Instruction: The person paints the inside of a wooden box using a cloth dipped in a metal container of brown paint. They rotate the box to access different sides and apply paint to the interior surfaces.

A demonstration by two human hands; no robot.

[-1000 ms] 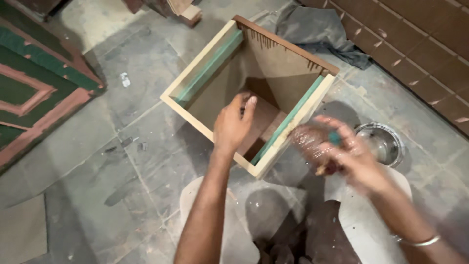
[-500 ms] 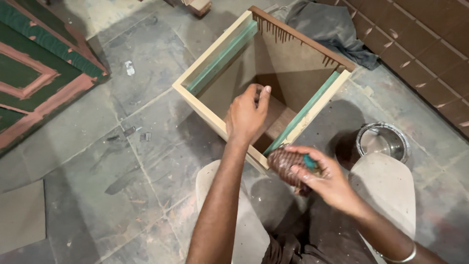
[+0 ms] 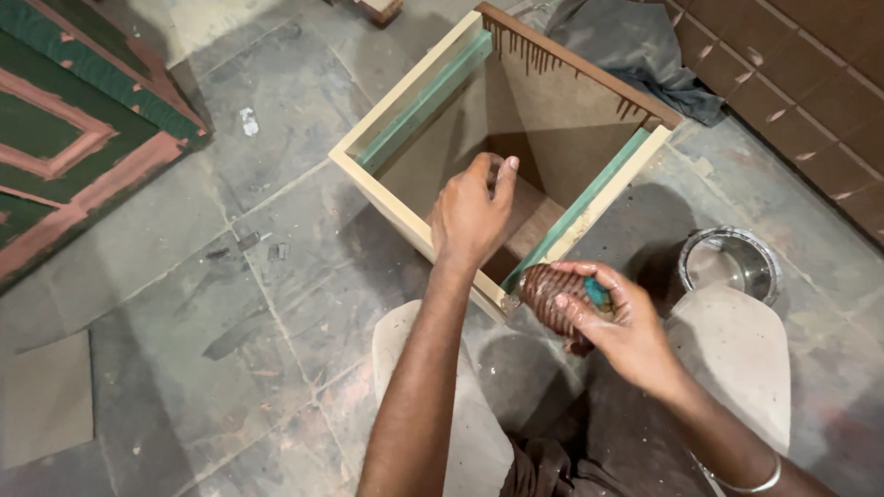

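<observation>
An open square wooden box (image 3: 378, 189) with pale edges, teal inner strips and a brown-stained far rim stands on the stone floor. My left hand (image 3: 474, 216) rests on its near wall, fingers curled over the edge into the box. My right hand (image 3: 622, 327) grips a ribbed, brown-stained roller-like tool (image 3: 551, 296) with a teal patch. The tool's end is at the box's near right corner; whether it touches the wood I cannot tell. My knees in light trousers (image 3: 737, 350) show below.
A shiny metal tin (image 3: 730, 262) stands right of the box. A grey cloth (image 3: 635, 46) lies behind it by a brown tiled wall (image 3: 810, 83). A green and red-brown panel (image 3: 74, 129) lies at left, a cardboard piece (image 3: 46, 396) at lower left.
My right hand has carried the brown tool left and in toward the box's near right corner. My left hand has stayed on the near wall, its fingers now curled.
</observation>
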